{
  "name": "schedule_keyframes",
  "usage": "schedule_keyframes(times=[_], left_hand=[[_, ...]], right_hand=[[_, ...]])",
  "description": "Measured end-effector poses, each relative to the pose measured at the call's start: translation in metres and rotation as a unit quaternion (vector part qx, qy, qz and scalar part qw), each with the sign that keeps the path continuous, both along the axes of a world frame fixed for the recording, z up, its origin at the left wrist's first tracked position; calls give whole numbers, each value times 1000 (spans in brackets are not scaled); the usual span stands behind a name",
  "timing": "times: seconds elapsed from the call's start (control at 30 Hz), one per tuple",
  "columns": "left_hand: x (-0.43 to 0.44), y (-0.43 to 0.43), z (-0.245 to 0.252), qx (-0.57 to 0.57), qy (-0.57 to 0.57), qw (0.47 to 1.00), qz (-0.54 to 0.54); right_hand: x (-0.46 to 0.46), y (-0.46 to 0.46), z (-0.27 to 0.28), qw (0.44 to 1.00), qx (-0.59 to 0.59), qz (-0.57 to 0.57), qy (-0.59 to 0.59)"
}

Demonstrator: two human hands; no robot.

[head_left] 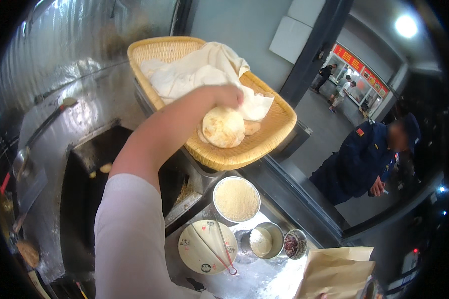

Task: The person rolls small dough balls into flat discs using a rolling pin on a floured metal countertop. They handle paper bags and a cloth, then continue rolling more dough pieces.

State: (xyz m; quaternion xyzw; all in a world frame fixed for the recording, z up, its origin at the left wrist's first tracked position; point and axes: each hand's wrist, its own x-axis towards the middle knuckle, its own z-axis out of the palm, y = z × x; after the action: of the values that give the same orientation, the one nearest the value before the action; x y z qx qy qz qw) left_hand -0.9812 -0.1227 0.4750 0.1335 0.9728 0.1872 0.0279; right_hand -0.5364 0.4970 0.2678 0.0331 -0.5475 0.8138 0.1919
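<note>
My left hand (230, 96), at the end of a white-sleeved arm, reaches into a wicker basket (280, 127). Its fingers look closed on a white cloth (194, 76) lying in the basket; blur and the wrist hide part of the grip. Just below the hand rests a round browned flatbread (223, 128), with more bread partly hidden beside and under it. At the lower right edge, only a fingertip of my right hand (323, 295) shows, against an upright brown paper bag (335, 271) that it appears to hold. The rest of that hand is out of view.
A bowl of pale powder (236, 199), a plate (194, 246) with metal tongs (224, 258), a metal cup (267, 239) and a dark-filled glass (295, 244) stand on the metal counter. A dark opening (82, 209) lies left. Beyond the window frame stands a uniformed person (359, 160).
</note>
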Motion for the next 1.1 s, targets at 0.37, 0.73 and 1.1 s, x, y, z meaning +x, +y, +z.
schedule_keyframes(times=[0.37,0.73,1.1], left_hand=[[3,-1,-27,-137,-78,986,59],[108,-11,31,-50,-122,991,10],[-41,-39,5,-244,235,931,137]], right_hand=[[-4,-15,-7,996,-79,-26,-33],[-14,1,-34,995,-72,-20,-58],[-35,28,-44,1000,14,-22,-8]])
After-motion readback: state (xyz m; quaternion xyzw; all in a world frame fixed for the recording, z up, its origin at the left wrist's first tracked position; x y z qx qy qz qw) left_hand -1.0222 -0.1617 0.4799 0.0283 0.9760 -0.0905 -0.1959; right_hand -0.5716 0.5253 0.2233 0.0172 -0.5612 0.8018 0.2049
